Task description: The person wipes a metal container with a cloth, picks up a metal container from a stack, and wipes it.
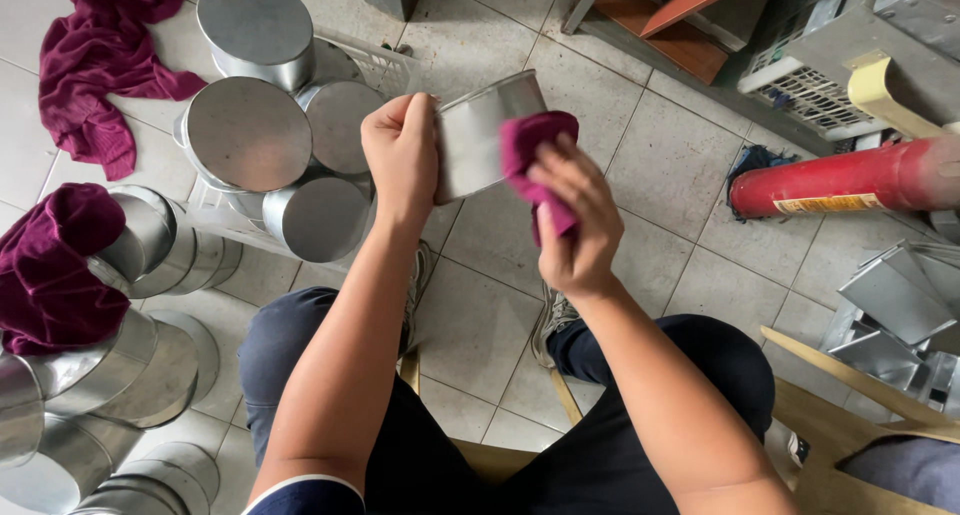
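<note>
Head view: a round metal tin point(487, 135) is held in mid-air above the tiled floor point(480, 315), near the middle of the picture. The left hand point(402, 155) is closed around the tin's side, at its 9 o'clock. The right hand point(575, 220) is closed on a magenta cloth point(530, 145), which is pressed against the tin at its 3 o'clock. At 10 o'clock from the tin, a white basket point(385, 65) with upturned metal tins point(250, 135) is seen. More stacked tins point(120, 375) are laid at 8 o'clock, a dark red rag point(55, 270) draped over them. Another rag point(95, 65) is spread on the floor at 10 o'clock. A red cylinder point(850, 180) lies at 3 o'clock.
</note>
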